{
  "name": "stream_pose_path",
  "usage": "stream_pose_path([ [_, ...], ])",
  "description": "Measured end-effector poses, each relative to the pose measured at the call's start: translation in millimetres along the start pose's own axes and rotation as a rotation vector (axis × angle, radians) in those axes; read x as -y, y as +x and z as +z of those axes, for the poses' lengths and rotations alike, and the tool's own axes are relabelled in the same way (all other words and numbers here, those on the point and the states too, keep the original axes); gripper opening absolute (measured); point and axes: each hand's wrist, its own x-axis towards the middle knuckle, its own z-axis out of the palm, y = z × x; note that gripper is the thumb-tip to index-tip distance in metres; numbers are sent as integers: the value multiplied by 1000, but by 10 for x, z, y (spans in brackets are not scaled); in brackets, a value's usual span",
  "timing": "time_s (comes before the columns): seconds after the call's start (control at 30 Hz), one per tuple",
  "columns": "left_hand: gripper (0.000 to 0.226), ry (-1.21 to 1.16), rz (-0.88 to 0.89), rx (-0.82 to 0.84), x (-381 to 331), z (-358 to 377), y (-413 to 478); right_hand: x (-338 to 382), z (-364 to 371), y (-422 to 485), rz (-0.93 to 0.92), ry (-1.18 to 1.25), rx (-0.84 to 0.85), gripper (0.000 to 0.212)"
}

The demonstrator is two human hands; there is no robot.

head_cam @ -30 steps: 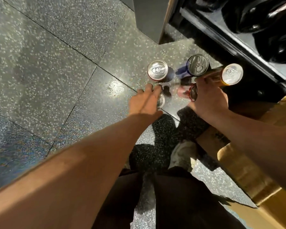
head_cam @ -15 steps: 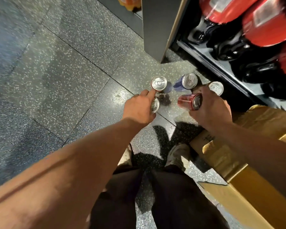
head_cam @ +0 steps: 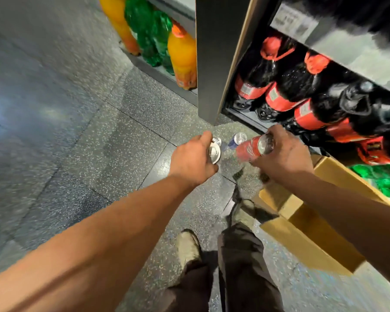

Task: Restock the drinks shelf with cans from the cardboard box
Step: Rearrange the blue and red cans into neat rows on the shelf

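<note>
Left hand (head_cam: 193, 159) grips a can (head_cam: 214, 152), right hand (head_cam: 285, 154) a red can (head_cam: 248, 150) — a careless step could topple floor cans (head_cam: 240, 138) beyond the box (head_cam: 313, 224).

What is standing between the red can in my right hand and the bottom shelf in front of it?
Nothing visible lies between the red can, gripped in the right hand, and the front edge of the bottom shelf. That shelf is packed with cola bottles; no free slot shows. The left hand holds a second can.

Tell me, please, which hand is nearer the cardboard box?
Right. The right hand grips a red can beside the cardboard box; the left hand holds a silver-topped can farther left.
</note>
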Motion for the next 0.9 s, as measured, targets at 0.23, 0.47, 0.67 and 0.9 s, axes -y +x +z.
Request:
stream_pose_path([
  [0.23,48,-152,32,-80,-364,-1049,-289,480,-983,-380,-20,296,-154,50],
  [0.47,68,-336,109,-133,-787,-2140,-507,914,-1848,-646,98,556,-262,65],
  [0.67,63,-471,110,-212,-1132,-2902,-682,1303,-2637,-858,45,746,-445,60],
  [0.9,54,-656,283,-248,-1481,-3527,-843,1536,-3461,-1072,-9,772,-536,54],
])
